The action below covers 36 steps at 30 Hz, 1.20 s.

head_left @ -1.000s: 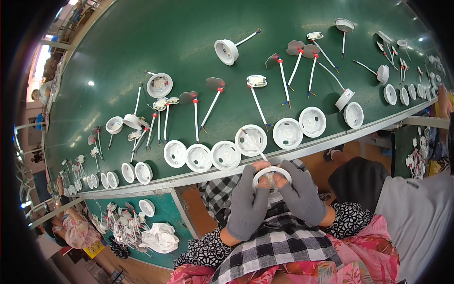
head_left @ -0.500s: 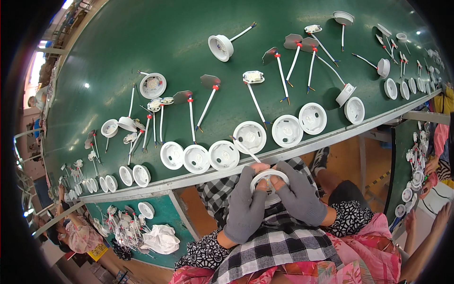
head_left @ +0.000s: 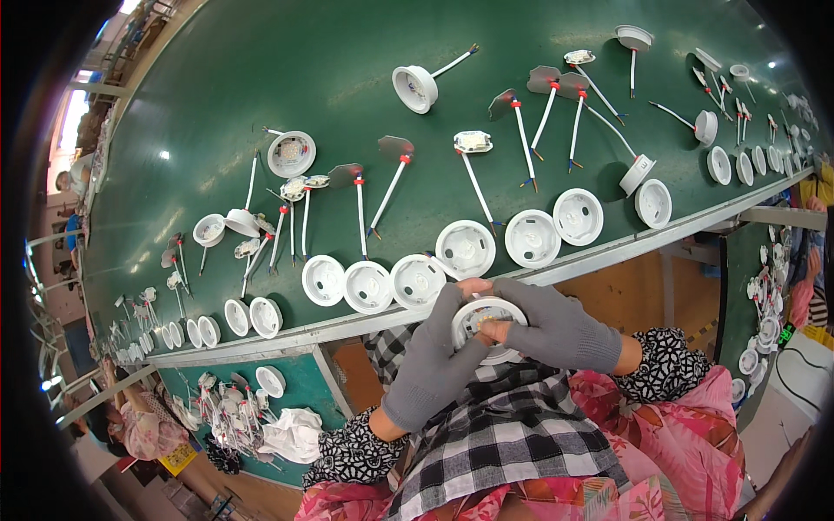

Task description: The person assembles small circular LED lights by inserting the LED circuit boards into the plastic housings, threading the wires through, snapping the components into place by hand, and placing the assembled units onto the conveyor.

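Observation:
Between my gloved hands, over my lap at the green bench's near edge, is a white round lamp housing (head_left: 463, 329) with its open side up. My left hand (head_left: 437, 358), in a grey fingerless glove, closes round its left side. My right hand (head_left: 560, 328), gloved alike, grips the right side, its bare thumb pressed inside the cup. A small board with yellowish spots shows partly there; the thumb covers the rest. Just beyond lie several empty white housings, the nearest being one housing (head_left: 465, 249) and another housing (head_left: 418, 280).
On the green bench (head_left: 304, 69) lie several boards with white cables, such as one board (head_left: 473, 141), and a wired housing (head_left: 415, 89). A metal rim (head_left: 599, 258) edges the bench. A lower green shelf at left holds heaped parts and a white cloth (head_left: 293, 435). Other people sit at both sides.
My hands and the housing have shifted slightly left and up, toward the bench edge. My right thumb has moved further into the cup, and the white cable beyond it is now mostly hidden.

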Motion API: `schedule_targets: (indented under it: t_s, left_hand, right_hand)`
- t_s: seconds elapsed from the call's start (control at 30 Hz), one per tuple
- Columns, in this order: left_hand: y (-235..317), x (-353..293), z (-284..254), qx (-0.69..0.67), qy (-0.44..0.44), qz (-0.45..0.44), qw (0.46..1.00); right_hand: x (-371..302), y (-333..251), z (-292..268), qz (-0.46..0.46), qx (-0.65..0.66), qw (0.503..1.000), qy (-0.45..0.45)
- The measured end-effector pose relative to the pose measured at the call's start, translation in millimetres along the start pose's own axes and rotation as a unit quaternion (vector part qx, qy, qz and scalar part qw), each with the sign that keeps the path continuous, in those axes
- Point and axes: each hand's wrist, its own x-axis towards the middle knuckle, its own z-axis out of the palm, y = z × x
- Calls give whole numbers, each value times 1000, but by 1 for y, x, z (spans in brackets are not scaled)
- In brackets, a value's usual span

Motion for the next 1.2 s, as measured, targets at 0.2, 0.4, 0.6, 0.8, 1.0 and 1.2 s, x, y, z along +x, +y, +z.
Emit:
schedule_targets:
  t_s: [0.2, 0.4, 0.6, 0.8, 1.0, 1.2]
  left_hand:
    - [-11, 1, 4, 18, 11, 21, 1000]
    - [-35, 9, 13, -27, 46, 64, 997]
    - [24, 6, -9, -182, 54, -31, 981]
    - [37, -8, -10, -289, -20, -38, 956]
    - [37, -15, -3, -321, -34, -63, 944]
    - [30, -15, -6, -344, -45, -84, 934]
  right_hand:
    - [7, 5, 5, 2, -16, 999, 34]
    - [16, 11, 7, -20, -71, 993, 96]
    - [6, -20, -15, 13, 81, 996, 32]
    - [9, -18, -15, 7, 164, 982, 90]
    - [13, -16, -15, 7, 195, 975, 106]
    - [13, -12, -11, 22, 208, 972, 110]
